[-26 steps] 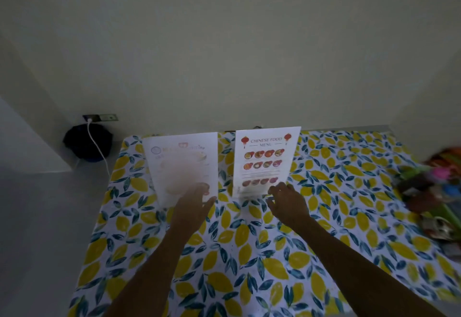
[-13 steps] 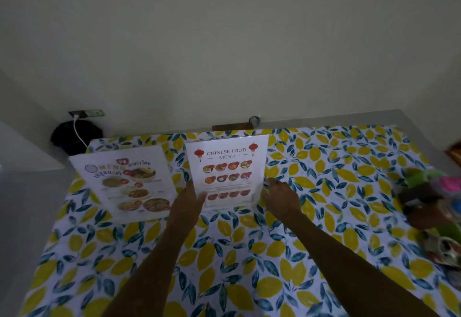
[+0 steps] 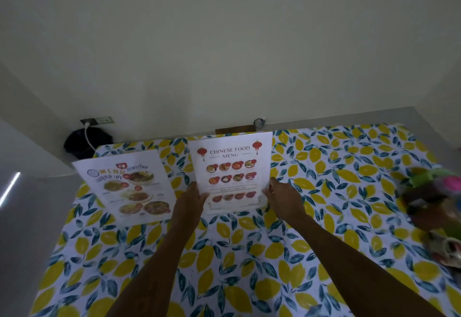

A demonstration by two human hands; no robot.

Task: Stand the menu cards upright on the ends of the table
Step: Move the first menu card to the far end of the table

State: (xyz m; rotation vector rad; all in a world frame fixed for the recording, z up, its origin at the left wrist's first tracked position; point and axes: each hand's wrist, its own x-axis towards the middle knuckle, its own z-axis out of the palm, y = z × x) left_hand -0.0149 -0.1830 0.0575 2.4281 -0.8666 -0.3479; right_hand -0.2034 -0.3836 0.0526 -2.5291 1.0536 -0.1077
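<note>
A white Chinese food menu card [image 3: 230, 169] stands upright near the middle of the table, its lower edge on the lemon-print cloth. My left hand [image 3: 190, 202] grips its lower left edge and my right hand [image 3: 280, 198] grips its lower right edge. To the left, a second white menu card [image 3: 127, 184] with Thai dishes stands tilted near the table's left end, with no hand on it.
The table [image 3: 324, 217] with its lemon-print cloth runs up to a pale wall. Colourful objects [image 3: 434, 197] crowd its right edge. A dark bag [image 3: 87, 139] with a white cable sits on the floor past the far left corner, under a wall socket.
My left hand let go of the Thai menu card, which now stands alone, and moved to the Chinese food menu card. Both hands now hold that card.
</note>
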